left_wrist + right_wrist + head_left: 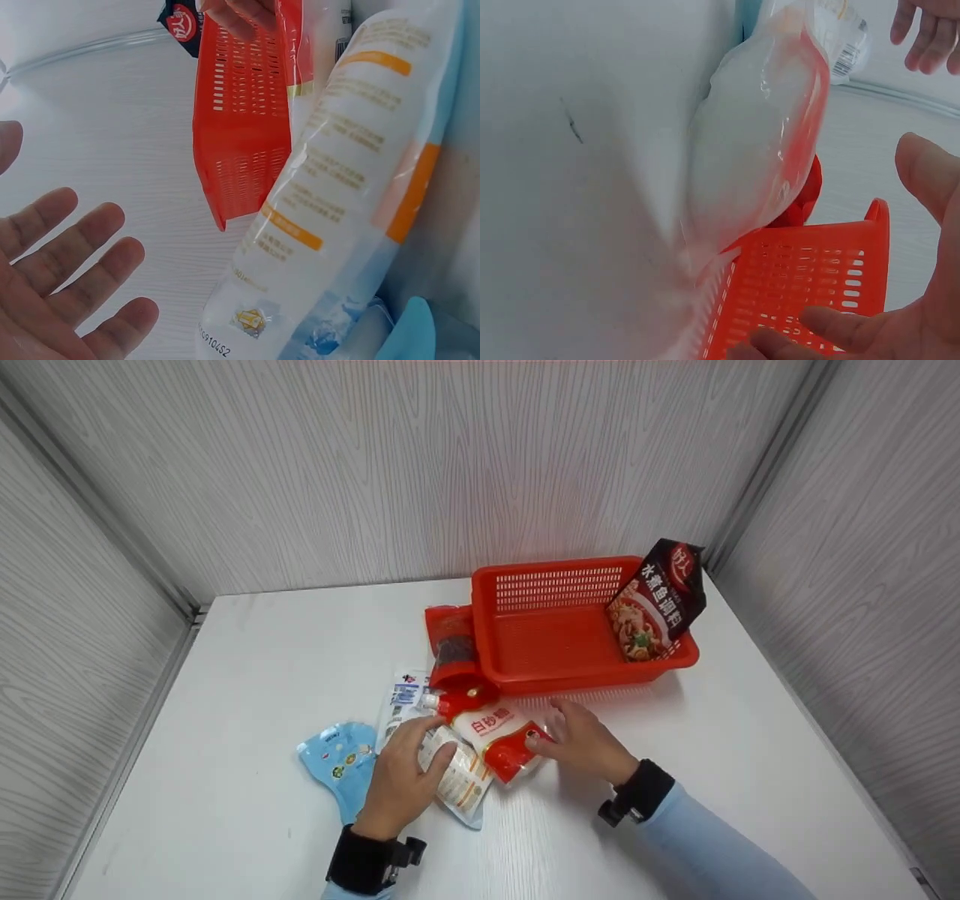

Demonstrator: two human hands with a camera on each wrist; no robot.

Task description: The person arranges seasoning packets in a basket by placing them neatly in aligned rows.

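A red-and-white bag of white sugar [495, 729] with a white spout cap lies just in front of the basket, partly over a white pouch with orange stripes [459, 784]. My right hand [589, 746] is by the lower right end of the sugar bag, thumb and fingers spread. Over the white pouch's left side is my left hand [405, 780], its thumb apart from the fingers and nothing in its grasp. In the left wrist view, the white pouch [315, 180] fills the right half. The clear, bulging side of the sugar bag [754, 135] shows in the right wrist view.
A red plastic basket [570, 688] stands at the back right, with a black seasoning packet [656, 604] leaning inside. Against its left side lies a red packet with dark contents [454, 649]. A light-blue pouch [341, 757] and a white-and-blue packet [405, 694] lie left.
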